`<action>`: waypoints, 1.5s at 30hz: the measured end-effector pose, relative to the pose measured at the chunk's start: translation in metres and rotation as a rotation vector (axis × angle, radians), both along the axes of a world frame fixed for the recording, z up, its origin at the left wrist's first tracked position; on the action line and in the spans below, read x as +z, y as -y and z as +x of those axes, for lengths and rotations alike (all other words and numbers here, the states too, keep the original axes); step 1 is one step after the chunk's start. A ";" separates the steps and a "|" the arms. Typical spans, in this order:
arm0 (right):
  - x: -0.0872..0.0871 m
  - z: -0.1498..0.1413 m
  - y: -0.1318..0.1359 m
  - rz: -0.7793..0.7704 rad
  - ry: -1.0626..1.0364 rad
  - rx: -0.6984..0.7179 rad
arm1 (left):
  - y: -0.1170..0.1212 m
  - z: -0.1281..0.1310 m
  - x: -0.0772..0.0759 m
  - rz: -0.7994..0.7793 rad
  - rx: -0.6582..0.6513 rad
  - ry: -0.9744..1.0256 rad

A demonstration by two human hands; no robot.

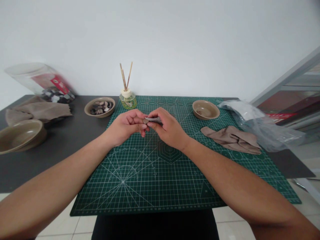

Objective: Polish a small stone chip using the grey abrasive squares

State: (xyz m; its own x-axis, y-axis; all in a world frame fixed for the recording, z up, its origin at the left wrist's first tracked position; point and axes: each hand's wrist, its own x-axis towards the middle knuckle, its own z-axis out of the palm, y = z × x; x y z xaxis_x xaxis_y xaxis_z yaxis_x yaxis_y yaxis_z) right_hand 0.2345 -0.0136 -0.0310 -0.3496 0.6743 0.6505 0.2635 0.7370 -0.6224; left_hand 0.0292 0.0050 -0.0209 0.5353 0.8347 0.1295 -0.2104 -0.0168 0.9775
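Observation:
Over the middle of the green cutting mat (150, 186), both hands meet at their fingertips. My left hand (128, 125) is closed in a pinch on a small brownish piece (145, 121), mostly hidden by the fingers. My right hand (170, 128) is closed around a thin, flat grey piece (153, 119), whose edge touches or lies right against the small piece. The exact kind of either is too small to make out. Left of the hands, a tan bowl (99, 115) holds several dark-and-pale flat pieces (102, 107).
Behind the hands stands a reed diffuser (128, 100). Another tan bowl (206, 115), a brown cloth (231, 139) and a clear plastic bag (262, 128) lie to the right. Far left are a large tan bowl (21, 135), a cloth (40, 111) and a bag of dark pieces (53, 88).

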 end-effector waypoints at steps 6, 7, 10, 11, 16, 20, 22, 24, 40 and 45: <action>0.003 0.000 0.003 -0.096 0.007 -0.033 | 0.000 0.001 0.002 0.060 0.054 -0.080; 0.004 -0.001 0.003 -0.113 0.013 -0.042 | 0.000 0.001 0.003 0.067 0.052 -0.092; 0.006 -0.001 0.004 -0.138 0.011 -0.056 | 0.001 0.001 0.004 0.084 0.047 -0.115; 0.007 -0.001 0.005 -0.137 0.006 -0.054 | 0.001 0.001 0.004 0.088 0.048 -0.116; 0.007 -0.002 0.006 -0.134 -0.001 -0.066 | 0.002 0.001 0.004 0.102 0.057 -0.114; 0.005 -0.002 0.005 -0.111 -0.013 -0.056 | 0.002 0.001 0.004 0.101 0.085 -0.131; 0.004 -0.002 0.004 -0.106 -0.008 -0.053 | 0.001 0.000 0.003 0.097 0.119 -0.159; 0.002 -0.002 0.003 -0.111 0.017 -0.047 | 0.000 -0.001 0.002 0.101 0.149 -0.191; 0.007 -0.002 0.003 -0.244 0.026 -0.034 | 0.000 -0.001 0.004 0.145 0.094 -0.241; 0.007 -0.002 0.003 -0.206 -0.014 -0.039 | 0.001 -0.001 0.005 0.126 0.094 -0.209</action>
State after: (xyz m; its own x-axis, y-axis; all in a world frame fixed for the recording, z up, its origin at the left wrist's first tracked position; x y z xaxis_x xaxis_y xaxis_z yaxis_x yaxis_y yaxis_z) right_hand 0.2325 -0.0170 -0.0243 -0.3126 0.8066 0.5017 0.2799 0.5830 -0.7628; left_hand 0.0283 0.0039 -0.0156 0.4823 0.8663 0.1301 0.0041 -0.1508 0.9886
